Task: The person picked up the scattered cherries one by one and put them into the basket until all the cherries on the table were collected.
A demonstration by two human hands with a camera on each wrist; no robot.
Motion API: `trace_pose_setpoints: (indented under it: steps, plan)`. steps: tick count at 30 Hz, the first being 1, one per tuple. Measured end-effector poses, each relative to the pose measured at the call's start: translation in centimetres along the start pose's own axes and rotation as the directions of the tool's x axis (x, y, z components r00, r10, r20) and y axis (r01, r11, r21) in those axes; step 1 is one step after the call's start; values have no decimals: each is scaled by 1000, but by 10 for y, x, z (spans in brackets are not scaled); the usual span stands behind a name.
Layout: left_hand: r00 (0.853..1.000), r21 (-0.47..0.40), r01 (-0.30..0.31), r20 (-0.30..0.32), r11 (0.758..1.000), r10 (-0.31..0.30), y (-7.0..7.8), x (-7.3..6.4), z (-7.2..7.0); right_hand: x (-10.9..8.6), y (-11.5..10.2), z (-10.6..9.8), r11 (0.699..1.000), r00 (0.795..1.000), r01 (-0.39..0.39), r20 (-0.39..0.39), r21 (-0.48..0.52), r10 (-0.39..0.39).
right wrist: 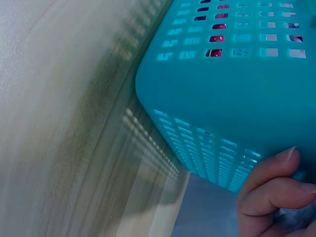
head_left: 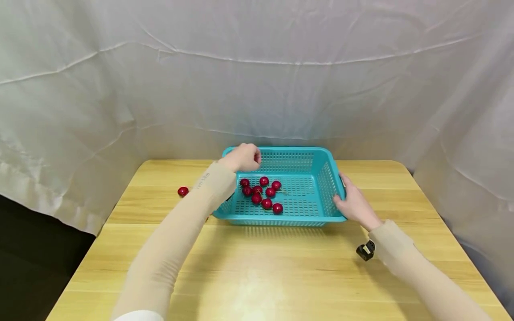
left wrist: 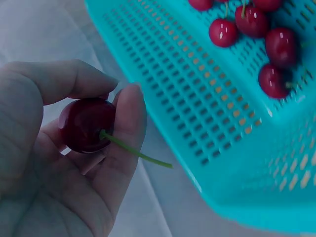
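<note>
My left hand (head_left: 244, 157) is over the left end of a turquoise plastic basket (head_left: 289, 218). Between its thumb and fingers it pinches a dark red cherry (left wrist: 85, 126) with a green stem, close beside the basket's rim in the left wrist view. At the basket's right end, my right hand (head_left: 353, 201) grips the rim, thumb toward the inside and fingers on the outer wall. Several red cherries (head_left: 267, 203) lie on the left part of the basket's slotted floor, some with stems.
One loose cherry (head_left: 183, 191) lies on the wooden table (head_left: 257, 272) left of the basket. A small sliver of something shows at the left forearm's edge, mostly hidden. Pale cloth (head_left: 281, 89) hangs behind the table and at its sides.
</note>
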State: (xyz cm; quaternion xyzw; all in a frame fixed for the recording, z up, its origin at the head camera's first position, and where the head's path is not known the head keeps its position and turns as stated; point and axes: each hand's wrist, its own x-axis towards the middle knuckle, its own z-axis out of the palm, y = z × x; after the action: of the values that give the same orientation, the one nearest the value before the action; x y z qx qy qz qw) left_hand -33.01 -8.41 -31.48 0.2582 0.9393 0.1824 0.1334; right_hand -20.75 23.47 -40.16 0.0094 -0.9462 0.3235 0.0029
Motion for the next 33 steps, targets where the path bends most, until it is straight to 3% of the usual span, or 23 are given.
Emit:
trace_pose_setpoints:
  steps: [8,13,16,24,26,33]
  plan:
    - [991,30,-25,134,999,20,35,24,24,-2,2,-5,1000,1000,5,1,-12,-5]
    - [966,36,-111,237,993,99,55,29,38,-2,2,-5,1000,1000,6,5,-11,-6]
    - [954,54,-133,277,990,113,63,33,49,-3,1,-4,1000,1000,11,-2,-17,-11]
    - [922,130,-122,381,984,64,60,43,78,-4,-1,-3,1000,1000,15,2,-5,-15]
    - [914,145,-131,401,981,63,59,42,82,-4,-2,-3,1000,1000,10,1,2,-10]
    - [908,153,-107,417,982,34,56,39,84,-5,-3,-4,1000,1000,-2,3,0,2]
